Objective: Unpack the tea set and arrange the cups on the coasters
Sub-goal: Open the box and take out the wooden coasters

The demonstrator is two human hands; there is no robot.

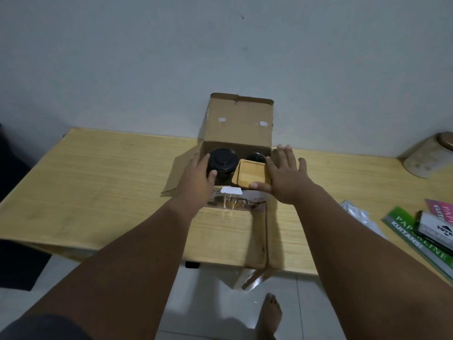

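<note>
An open cardboard box [239, 123] stands on a wooden table [110, 180] against the wall. Inside it on the left is a black lidded pot [223, 161]. My left hand [196, 177] grips that pot, fingers on its left side and thumb on its front. On the right a square wooden coaster stack [250, 175] leans in the box, with a black cup [256, 157] partly hidden behind it. My right hand [286, 177] touches the coaster stack with straight, spread fingers, thumb at its near edge.
The box's front flap [235, 200], printed with a picture, lies flat toward me, and side flaps spread out. At the right are a metal lidded tin [426, 158], a white packet [358, 214] and green booklets [421, 234]. A bare foot [269, 312] stands on the tiled floor.
</note>
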